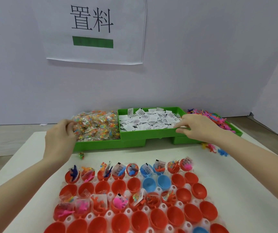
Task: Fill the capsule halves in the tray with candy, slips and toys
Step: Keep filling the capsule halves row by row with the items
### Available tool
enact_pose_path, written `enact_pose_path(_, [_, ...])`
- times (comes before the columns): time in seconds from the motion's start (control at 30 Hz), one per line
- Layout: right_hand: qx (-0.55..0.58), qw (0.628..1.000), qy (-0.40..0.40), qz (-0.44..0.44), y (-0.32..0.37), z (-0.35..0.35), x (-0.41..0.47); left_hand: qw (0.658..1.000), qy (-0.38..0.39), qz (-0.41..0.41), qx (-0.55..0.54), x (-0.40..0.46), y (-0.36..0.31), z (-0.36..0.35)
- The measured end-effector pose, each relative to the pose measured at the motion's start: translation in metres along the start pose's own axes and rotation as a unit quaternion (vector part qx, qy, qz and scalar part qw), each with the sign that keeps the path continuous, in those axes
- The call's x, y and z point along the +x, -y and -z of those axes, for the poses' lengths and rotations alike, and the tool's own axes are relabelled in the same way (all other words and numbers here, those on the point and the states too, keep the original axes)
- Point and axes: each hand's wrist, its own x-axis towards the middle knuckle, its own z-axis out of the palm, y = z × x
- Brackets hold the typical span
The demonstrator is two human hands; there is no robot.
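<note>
Capsule halves (135, 200), mostly red with a few blue, sit in rows in a white tray (165, 206) at the near edge of the white table (235, 182); the farthest row and one row nearer the middle hold candy, slips and toys, while the rows between and nearest lie bare. Beyond the tray stands a green bin (135, 142) with a raised middle section. Its left part is heaped with candy packets (98, 126), the middle with white paper slips (150, 121), and the right with small pink and orange toys (219, 118), partly hidden behind the right wrist. The left hand (59, 137) reaches into the candy heap, fingers curled among the packets, though whether they actually pinch one cannot be told. The right hand (197, 126) rests at the slip section's right corner, fingers curled at the rim. A stray candy packet (81, 155) and a few loose toys (213, 148) lie on the table near the bin. A paper sign (94, 29) hangs on the wall behind.
</note>
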Motion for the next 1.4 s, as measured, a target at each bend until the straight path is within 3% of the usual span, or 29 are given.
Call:
enact_pose_path(0.1, [-0.012, 0.999, -0.035, -0.012, 0.001, 0.0, -0.004, 0.999, -0.011, 0.015, -0.036, -0.003, -0.002, 0.003])
enact_pose_path(0.23, [0.087, 0.986, -0.124, -0.072, 0.006, 0.004, -0.006, 0.997, -0.003, 0.02, -0.08, -0.008, -0.008, 0.006])
enact_pose_path(0.37, [0.116, 0.967, -0.186, -0.127, 0.012, 0.008, -0.008, 0.994, 0.005, 0.011, -0.106, -0.018, -0.018, 0.011])
enact_pose_path(0.53, [0.218, 0.944, -0.206, -0.14, 0.023, 0.015, -0.011, 0.984, 0.028, 0.0, -0.177, -0.038, -0.041, 0.022])
enact_pose_path(0.67, [0.321, 0.918, -0.194, -0.126, 0.045, 0.03, -0.017, 0.962, 0.073, 0.037, -0.26, -0.056, -0.062, 0.025])
enact_pose_path(0.87, [0.493, 0.858, -0.128, -0.06, 0.1, 0.063, -0.051, 0.886, 0.192, 0.128, -0.402, -0.096, -0.106, 0.037])
enact_pose_path(1.03, [0.619, 0.783, -0.049, 0.003, 0.131, 0.085, -0.093, 0.758, 0.28, 0.239, -0.538, -0.122, -0.14, 0.054])
enact_pose_path(1.27, [0.548, 0.832, -0.087, 0.011, 0.133, 0.097, -0.127, 0.692, 0.354, 0.232, -0.585, -0.146, -0.167, 0.077])
enact_pose_path(1.33, [0.534, 0.837, -0.113, 0.017, 0.132, 0.102, -0.135, 0.684, 0.347, 0.229, -0.599, -0.151, -0.172, 0.083])
enact_pose_path(1.4, [0.527, 0.839, -0.137, 0.024, 0.133, 0.106, -0.142, 0.703, 0.341, 0.186, -0.595, -0.156, -0.176, 0.088])
